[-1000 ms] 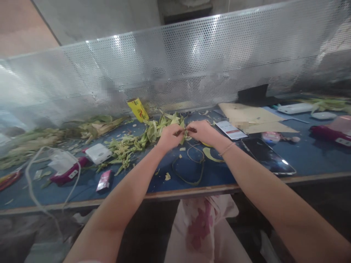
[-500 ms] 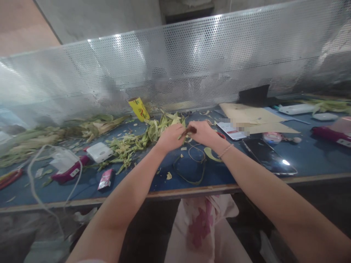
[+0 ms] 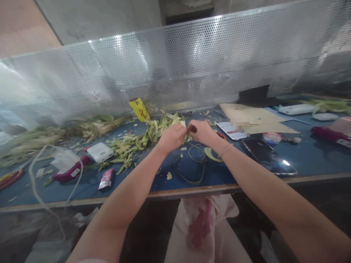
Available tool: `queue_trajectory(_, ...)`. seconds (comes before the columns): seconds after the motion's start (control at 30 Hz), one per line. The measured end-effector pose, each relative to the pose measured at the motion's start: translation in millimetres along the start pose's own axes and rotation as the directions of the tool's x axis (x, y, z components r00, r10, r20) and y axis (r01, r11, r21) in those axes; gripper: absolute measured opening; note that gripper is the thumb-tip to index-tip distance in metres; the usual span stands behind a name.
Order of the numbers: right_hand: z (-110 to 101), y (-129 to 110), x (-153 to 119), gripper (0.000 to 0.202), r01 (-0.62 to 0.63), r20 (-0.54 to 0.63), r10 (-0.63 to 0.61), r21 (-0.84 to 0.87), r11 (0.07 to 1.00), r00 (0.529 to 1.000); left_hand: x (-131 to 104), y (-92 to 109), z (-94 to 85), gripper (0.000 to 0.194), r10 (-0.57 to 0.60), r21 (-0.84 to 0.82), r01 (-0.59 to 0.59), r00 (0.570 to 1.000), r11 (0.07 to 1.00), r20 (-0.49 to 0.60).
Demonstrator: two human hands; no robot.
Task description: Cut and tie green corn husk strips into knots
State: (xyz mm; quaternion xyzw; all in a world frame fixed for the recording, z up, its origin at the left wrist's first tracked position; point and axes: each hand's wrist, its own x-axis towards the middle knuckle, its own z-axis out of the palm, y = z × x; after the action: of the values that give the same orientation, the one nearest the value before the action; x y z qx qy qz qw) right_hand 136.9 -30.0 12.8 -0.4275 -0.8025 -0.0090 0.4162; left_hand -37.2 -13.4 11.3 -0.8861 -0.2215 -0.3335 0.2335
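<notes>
My left hand and my right hand meet above the blue tabletop, fingertips close together. Between them is a small dark brown piece, curled like a dried leaf; its exact kind cannot be made out. My right fingers are pinched on it. The left fingertips are also closed at its edge, but what they grip is hidden. Just behind my left hand lies a heap of pale green leaves. A thin cord loop and a curved green strip rest below my right hand.
On the right are a dark phone, a lit phone and brown paper. A yellow packet, white charger, pink box and white cable lie left. A perforated metal screen stands behind.
The fingers have shifted slightly around the brown piece, and more of its curled shape shows at my right fingertips. The things on the table have stayed put.
</notes>
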Motion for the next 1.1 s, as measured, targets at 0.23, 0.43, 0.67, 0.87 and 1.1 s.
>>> queue_trajectory(0.23, 4, 3, 2, 0.015, -0.082, -0.008, 0.083, 0.098, 0.992, 0.997, -1, 1, -0.7, 0.027, 0.042, 0.066, -0.042, 0.999, 0.997, 0.004)
queue_trajectory(0.43, 1, 4, 5, 0.01, 0.035, 0.07, -0.04, 0.073, 0.997, 0.997, 1, 5, 0.8, 0.022, -0.008, -0.045, 0.005, 0.998, 0.999, -0.062)
queue_trajectory(0.67, -8, 0, 7, 0.01, -0.005, 0.1, -0.006, 0.111, 0.994, 0.995, 5, 12, 3.8, 0.007, -0.254, -0.312, 0.203, 0.958, 0.928, -0.134)
queue_trajectory(0.87, -12, -2, 4, 0.006, -0.102, 0.152, 0.066, 0.245, 0.964, 0.986, 5, 12, 6.2, 0.011, -0.311, -0.323, 0.26, 0.943, 0.91, -0.118)
queue_trajectory(1.1, -7, -3, 5, 0.018, -0.298, 0.225, 0.206, 0.542, 0.786, 0.952, 3, 7, 8.2, 0.011, -0.303, -0.267, 0.255, 0.94, 0.929, -0.156)
